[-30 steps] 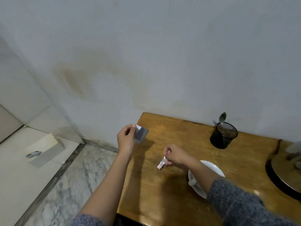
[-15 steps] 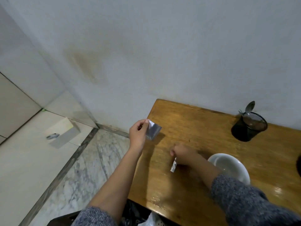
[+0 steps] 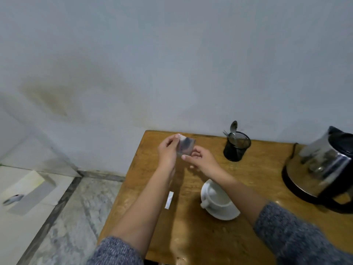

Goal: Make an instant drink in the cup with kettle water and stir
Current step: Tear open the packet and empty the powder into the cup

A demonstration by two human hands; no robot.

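My left hand (image 3: 168, 152) pinches a small silver drink sachet (image 3: 186, 145) above the far left part of the wooden table (image 3: 191, 236). My right hand (image 3: 200, 159) is at the sachet's lower edge, fingertips touching it. The sachet is blurred. A torn-off silver strip (image 3: 169, 199) lies flat on the table nearer to me. A white cup on its saucer (image 3: 215, 197) stands right of the strip, partly behind my right forearm. A steel and black kettle (image 3: 324, 167) sits on its base at the right edge.
A black mesh holder (image 3: 236, 146) with a spoon (image 3: 233, 127) and other cutlery stands by the wall behind the cup. The table's left edge drops to a marble floor. A pale box (image 3: 26, 192) lies on the floor at left.
My right hand has let go of the torn strip, which now lies on the table, and risen to the sachet in my left hand. The view has swung right, showing the kettle.
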